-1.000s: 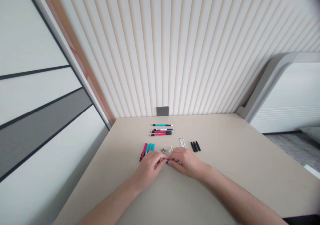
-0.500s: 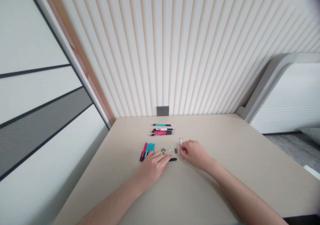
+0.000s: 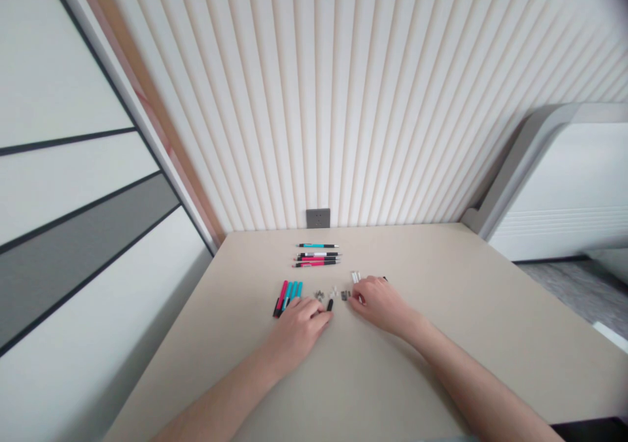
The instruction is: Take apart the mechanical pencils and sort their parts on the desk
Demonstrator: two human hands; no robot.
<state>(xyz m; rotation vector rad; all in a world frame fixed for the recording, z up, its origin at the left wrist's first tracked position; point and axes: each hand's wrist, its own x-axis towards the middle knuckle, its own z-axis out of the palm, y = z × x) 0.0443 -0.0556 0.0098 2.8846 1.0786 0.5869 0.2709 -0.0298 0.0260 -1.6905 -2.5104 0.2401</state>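
Observation:
My left hand is closed on a small black pen part, which points up and away from the fingertips. Under and beyond that hand lie pink and teal pen barrels with black ends. My right hand rests low over the table with thumb and fingertips together; what they hold, if anything, is too small to tell. Near its fingertips are small dark pieces, and silvery thin parts lie just beyond. Small white pieces and metallic pieces sit between the hands.
Farther back on the pale table lie a teal pen, a white pen and two pink pens. Behind the table is a ribbed wall with a dark socket. A dark object sits at the lower right edge.
The black part at my left hand has turned from lying sideways to pointing away. My right hand has shifted slightly left, and a dark tip now shows behind it.

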